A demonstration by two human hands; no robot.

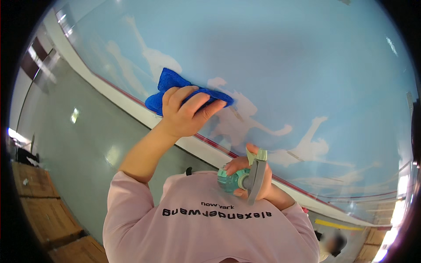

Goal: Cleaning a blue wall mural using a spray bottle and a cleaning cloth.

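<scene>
My left hand (184,110) holds a folded blue cloth (172,79), which looks like microfibre, against a glossy light-blue wall panel (283,62). White figure silhouettes are printed on the panel, and one silhouette (235,115) lies just beside the cloth. Close to my chest, my right hand (263,180) grips a spray bottle (227,179) with a translucent turquoise body. Its trigger head (258,174) is grey and pale green. Some fingers wrap the bottle while another rests by the trigger; whether the trigger is pressed cannot be told.
A dark red line (213,143) and a white border (194,148) run along the panel's lower edge. Below is a shiny grey-green floor (88,131). Brown boxes (49,217) stand at lower left. Another person (332,245) is at lower right, near a yellow floor strip (338,225).
</scene>
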